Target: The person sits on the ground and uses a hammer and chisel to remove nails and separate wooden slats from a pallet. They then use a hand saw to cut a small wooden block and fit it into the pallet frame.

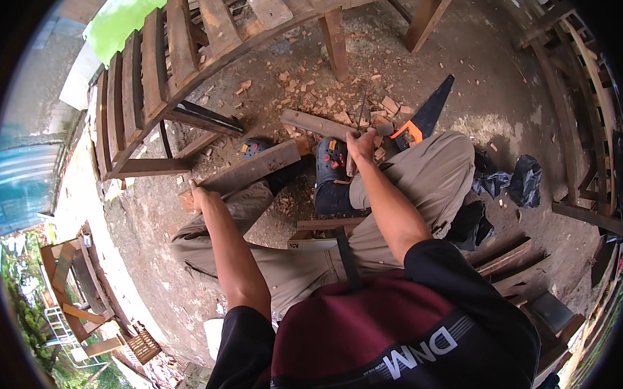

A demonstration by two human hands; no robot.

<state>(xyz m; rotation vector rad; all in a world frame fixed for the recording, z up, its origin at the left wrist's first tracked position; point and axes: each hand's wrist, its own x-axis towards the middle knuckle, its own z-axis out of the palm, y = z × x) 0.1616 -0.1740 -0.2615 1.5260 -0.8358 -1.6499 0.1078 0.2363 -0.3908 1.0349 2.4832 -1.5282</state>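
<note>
My left hand (200, 194) is closed around the near left end of a thick wooden beam (252, 166), which slants up to the right across my lower leg. Its far end looks freshly cut and orange-brown. Beyond my shoe, my right hand (361, 145) is closed at the right end of a shorter wooden bar (316, 123). A small grey block-like piece (385, 128) shows beside those fingers; I cannot tell whether it is a tool head. Just right of this hand lies a handsaw (429, 115) with a dark blade and an orange handle.
Wood chips (308, 92) litter the concrete floor. A slatted wooden bench (163, 69) curves across the far left. Black plastic bags (526, 180) lie to the right. Wooden planks (506, 260) are near my right side, and a wooden frame (590, 116) stands at the far right.
</note>
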